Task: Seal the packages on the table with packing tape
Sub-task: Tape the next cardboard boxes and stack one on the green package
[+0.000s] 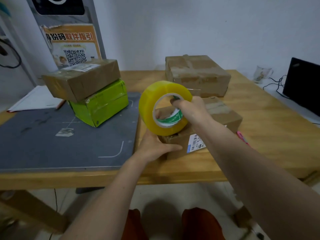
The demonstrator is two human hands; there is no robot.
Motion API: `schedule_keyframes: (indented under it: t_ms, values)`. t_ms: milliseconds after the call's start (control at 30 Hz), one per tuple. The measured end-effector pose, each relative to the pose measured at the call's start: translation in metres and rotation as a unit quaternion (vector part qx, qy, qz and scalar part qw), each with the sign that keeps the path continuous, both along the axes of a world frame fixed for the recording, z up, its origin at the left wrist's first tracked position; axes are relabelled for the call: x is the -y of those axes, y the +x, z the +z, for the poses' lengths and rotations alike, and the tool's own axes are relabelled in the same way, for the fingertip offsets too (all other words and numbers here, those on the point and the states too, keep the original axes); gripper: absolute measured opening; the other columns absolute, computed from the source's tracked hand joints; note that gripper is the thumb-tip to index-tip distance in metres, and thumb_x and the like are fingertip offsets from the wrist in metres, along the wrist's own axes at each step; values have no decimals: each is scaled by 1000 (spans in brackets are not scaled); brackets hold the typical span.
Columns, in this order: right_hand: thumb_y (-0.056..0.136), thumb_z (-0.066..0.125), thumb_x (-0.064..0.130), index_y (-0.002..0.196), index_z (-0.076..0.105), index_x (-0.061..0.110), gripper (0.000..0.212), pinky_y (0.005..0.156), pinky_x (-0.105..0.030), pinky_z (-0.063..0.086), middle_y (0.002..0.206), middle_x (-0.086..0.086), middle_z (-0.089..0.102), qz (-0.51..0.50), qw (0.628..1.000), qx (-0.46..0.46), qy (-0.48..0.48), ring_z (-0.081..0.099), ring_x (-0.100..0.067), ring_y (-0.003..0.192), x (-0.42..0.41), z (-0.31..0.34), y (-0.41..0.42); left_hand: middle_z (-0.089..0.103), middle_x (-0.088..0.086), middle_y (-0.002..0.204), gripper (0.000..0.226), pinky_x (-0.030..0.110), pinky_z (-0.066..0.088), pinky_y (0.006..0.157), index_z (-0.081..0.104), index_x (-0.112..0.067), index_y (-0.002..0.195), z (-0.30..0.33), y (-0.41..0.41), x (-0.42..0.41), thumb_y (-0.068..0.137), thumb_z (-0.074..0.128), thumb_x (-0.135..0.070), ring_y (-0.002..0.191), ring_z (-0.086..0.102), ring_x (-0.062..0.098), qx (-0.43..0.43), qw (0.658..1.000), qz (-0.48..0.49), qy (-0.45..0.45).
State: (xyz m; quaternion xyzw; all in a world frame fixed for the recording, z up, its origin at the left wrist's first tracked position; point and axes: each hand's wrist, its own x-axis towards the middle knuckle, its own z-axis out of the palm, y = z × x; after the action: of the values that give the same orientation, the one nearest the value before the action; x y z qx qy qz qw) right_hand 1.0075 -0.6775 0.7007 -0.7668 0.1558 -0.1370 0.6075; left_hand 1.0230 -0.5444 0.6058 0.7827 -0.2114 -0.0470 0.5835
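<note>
A big roll of yellowish clear packing tape (152,99) stands on edge above a brown cardboard package (223,116) near the table's front middle. My right hand (190,108) grips the roll with fingers hooked through its white core. My left hand (154,146) presses flat against the package's near left corner, thumb along its front face. A white shipping label (195,142) is on the package's front. A larger taped brown package (197,75) lies behind it. At the left, a brown package (81,80) is stacked on a green package (102,104).
A grey mat (52,141) covers the left of the wooden table (270,122). White papers (34,99) and a pencil lie at the far left. A pink pen (243,137) lies right of the package. A black monitor (303,84), cables and a cup (261,73) stand at the right.
</note>
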Motion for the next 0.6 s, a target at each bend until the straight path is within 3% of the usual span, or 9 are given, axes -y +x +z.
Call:
schedule_keyframes:
  t_ms: [67, 167, 233, 300, 367, 467, 600]
  values:
    - [85, 70, 20, 65, 64, 13, 21, 61, -30, 38, 60, 1, 55, 23, 999, 9, -36, 51, -18, 62, -1, 6, 0, 56, -8, 137, 97, 39, 40, 111, 49, -21, 138, -3, 2, 1, 54, 96, -34, 129, 48, 7, 26, 1000, 9, -1]
    - [87, 69, 19, 89, 70, 4, 15, 74, -37, 49, 81, -11, 67, 61, 995, 23, -70, 62, -26, 78, 1, 13, 0, 54, -10, 138, 99, 37, 40, 111, 48, -23, 138, -8, 7, -1, 53, 94, -42, 129, 47, 6, 45, 999, 5, 24]
    - [87, 68, 15, 94, 69, 2, 15, 74, -34, 48, 85, -13, 69, 53, 995, 45, -77, 63, -24, 80, 10, 17, 0, 48, -17, 138, 99, 23, 40, 106, 44, -34, 136, -9, 11, -3, 51, 93, -48, 127, 44, -1, 61, 997, 10, 40]
    - [85, 67, 11, 81, 66, 11, 4, 68, -29, 46, 72, -2, 65, 37, 993, 73, -83, 61, -17, 70, 25, 22, -1, 39, -22, 139, 91, 12, 33, 100, 37, -54, 125, -9, 12, -4, 53, 92, -48, 126, 37, -8, 96, 994, 5, 52]
    - [82, 67, 12, 77, 65, 17, 8, 71, -34, 50, 70, 0, 64, 16, 994, 78, -79, 64, -20, 71, 42, 22, -1, 29, -24, 145, 85, 18, 31, 107, 36, -58, 120, -12, 13, -5, 57, 91, -44, 134, 30, -5, 121, 990, -7, 66]
    - [84, 69, 19, 91, 67, 20, 8, 93, -50, 52, 93, -6, 71, -1, 1000, 31, -2, 67, -29, 96, 61, 7, -1, 20, -29, 149, 90, 25, 27, 112, 39, -51, 131, -13, 15, -7, 59, 91, -42, 140, 19, -6, 128, 989, -12, 71]
    - [80, 72, 20, 102, 67, 22, 23, 93, -55, 52, 98, -6, 73, -7, 996, 24, 84, 69, -27, 98, 73, -11, -3, 19, -25, 154, 91, 16, 24, 106, 38, -51, 132, -11, 14, -7, 59, 91, -41, 137, 16, -13, 124, 989, -21, 76]
